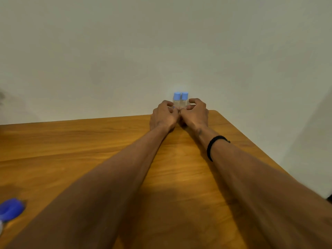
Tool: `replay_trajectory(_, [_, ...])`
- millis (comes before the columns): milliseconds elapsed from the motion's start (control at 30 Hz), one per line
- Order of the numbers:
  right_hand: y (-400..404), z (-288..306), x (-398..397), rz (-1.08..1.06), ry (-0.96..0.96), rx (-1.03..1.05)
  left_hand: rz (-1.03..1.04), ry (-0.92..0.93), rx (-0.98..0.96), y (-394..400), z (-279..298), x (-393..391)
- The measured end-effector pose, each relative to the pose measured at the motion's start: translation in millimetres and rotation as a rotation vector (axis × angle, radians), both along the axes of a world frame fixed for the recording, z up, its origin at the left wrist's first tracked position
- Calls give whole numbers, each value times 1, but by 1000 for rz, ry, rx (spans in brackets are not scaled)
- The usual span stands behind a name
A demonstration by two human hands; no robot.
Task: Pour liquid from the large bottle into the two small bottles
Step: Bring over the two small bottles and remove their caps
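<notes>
A wooden desk stands against a plain wall; a blue-capped large bottle sits at its near left edge. At the far edge, the left hand grips the left small bottle with curled fingers. The right hand grips the right small bottle, touching beside it, both upright and capped.

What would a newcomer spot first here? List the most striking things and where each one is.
Two small clear bottles with light blue caps stand side by side at the far edge of the brown wooden table, against the pale wall. Both hands grip them: left hand on the left bottle, right hand on the right one, with a black wristband on the right forearm. A blurred dark blue cap shows at the near left edge.
</notes>
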State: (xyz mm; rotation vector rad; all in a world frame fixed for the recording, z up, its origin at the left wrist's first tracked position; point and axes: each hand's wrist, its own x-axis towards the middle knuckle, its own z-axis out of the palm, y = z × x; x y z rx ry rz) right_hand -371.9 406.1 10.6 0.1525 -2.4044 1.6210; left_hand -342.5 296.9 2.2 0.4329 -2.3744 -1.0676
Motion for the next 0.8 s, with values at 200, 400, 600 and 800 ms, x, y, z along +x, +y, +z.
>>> replay_trajectory(200, [4, -3, 6, 59, 28, 13, -33, 80, 81, -2, -1, 10])
replay_trajectory(400, [9, -1, 23, 16, 41, -50, -38, 161, 276, -2, -5, 34])
replay_trajectory(600, [20, -1, 61, 0, 15, -127, -66, 154, 284, 1, -3, 94])
replay_trajectory(800, [28, 4, 132, 41, -44, -211, -154, 148, 373, 1, 2, 190])
